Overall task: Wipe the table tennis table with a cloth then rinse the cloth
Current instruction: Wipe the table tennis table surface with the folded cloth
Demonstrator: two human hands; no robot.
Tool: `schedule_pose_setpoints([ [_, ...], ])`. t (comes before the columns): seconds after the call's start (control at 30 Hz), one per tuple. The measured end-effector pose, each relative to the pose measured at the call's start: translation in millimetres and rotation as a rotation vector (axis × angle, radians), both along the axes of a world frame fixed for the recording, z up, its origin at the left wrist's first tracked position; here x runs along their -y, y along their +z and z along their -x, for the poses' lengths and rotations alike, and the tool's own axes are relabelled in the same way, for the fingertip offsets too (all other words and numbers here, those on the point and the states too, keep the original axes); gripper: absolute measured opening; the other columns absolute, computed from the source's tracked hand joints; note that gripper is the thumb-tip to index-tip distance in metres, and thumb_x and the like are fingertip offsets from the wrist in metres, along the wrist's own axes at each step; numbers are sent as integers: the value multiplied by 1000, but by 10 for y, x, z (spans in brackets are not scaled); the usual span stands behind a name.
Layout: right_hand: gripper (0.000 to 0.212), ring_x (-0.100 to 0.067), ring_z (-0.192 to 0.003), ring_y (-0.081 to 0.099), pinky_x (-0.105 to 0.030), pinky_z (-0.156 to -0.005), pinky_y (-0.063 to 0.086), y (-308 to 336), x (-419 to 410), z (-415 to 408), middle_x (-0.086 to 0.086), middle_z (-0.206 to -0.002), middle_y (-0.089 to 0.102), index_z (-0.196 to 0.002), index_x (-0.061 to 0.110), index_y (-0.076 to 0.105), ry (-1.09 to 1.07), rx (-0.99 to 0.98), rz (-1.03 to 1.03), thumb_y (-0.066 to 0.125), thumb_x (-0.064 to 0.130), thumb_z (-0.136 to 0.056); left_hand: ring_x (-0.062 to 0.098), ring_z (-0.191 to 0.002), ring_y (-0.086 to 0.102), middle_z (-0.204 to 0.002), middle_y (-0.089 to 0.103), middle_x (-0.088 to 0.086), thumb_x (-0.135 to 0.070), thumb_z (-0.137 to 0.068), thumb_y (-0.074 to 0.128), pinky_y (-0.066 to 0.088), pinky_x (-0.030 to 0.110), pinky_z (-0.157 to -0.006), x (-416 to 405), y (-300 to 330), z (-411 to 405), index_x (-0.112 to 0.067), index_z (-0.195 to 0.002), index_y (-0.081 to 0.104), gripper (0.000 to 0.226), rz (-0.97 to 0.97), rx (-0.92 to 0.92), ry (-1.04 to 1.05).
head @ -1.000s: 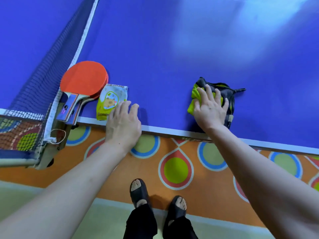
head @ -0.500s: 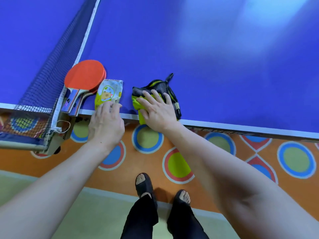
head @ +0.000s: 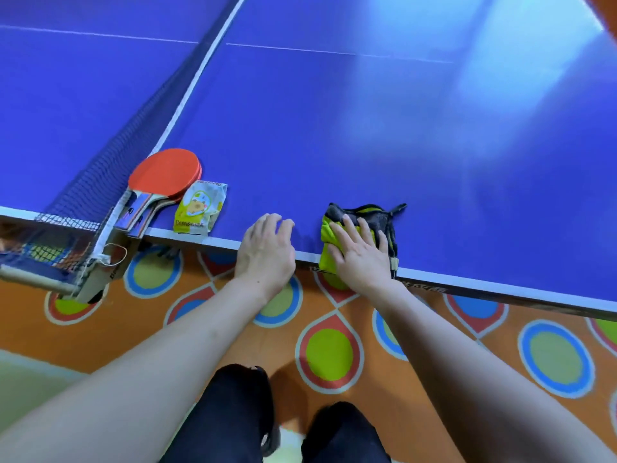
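One cloth (head: 362, 225) (table edge), under right hand (head: 359, 255)

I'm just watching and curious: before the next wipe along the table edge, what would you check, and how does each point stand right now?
1. Right hand flat on the cloth: ok.
2. Cloth fully on the table: not ok, it overhangs the near edge.
3. Left hand clear of the cloth: ok, resting at the edge.
4. Paddles and packet apart from the cloth: ok.
5. Cloth damp enough: cannot tell.
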State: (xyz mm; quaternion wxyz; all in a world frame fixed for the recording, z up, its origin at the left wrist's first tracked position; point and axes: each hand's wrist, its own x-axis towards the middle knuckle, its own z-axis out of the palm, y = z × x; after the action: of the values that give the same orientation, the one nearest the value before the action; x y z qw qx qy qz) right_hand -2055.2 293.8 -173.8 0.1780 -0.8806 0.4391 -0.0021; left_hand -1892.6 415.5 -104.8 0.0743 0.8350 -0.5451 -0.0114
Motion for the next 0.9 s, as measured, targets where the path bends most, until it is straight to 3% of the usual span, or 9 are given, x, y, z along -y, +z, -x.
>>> schedule_pose_setpoints([
  [0.2,53,-19,-162,0,-55,-128,-1,-43,175,-144,15,-175,10,-160,45,26,71,-7,49,27,59,-109,28,-130,45,-135,52,9,-20,-97,45,39,40,-107,101,-40,-166,-14,-133,53,38,-7,8,48],
  [0.43,48,-18,-162,7,-54,-129,3,-98,794,-911,17,-173,19,-156,45,34,146,36,81,32,55,-110,30,-122,50,-127,55,9,-17,-92,50,44,43,-101,543,-27,-747,-13,-126,57,35,12,-13,119],
  [0.5,46,-18,-162,13,-53,-129,7,-124,1009,-1191,16,-172,24,-155,44,37,166,60,104,34,54,-110,31,-119,52,-123,56,9,-16,-89,53,45,43,-97,756,-59,-995,-12,-122,59,34,14,-6,125],
  [0.67,44,-19,-161,17,-53,-129,11,-168,1673,-1936,17,-170,28,-153,43,39,207,96,110,38,53,-110,33,-133,47,-135,55,11,-17,-90,53,40,44,-109,1427,-176,-1732,-14,-129,59,39,-44,-15,164],
  [0.9,43,-21,-160,23,-54,-128,16,-231,2622,-2976,14,-168,34,-152,42,42,245,127,165,38,52,-110,29,-134,46,-136,54,8,-19,-93,53,38,41,-110,2442,-262,-2769,-15,-132,56,39,-61,-19,183],
])
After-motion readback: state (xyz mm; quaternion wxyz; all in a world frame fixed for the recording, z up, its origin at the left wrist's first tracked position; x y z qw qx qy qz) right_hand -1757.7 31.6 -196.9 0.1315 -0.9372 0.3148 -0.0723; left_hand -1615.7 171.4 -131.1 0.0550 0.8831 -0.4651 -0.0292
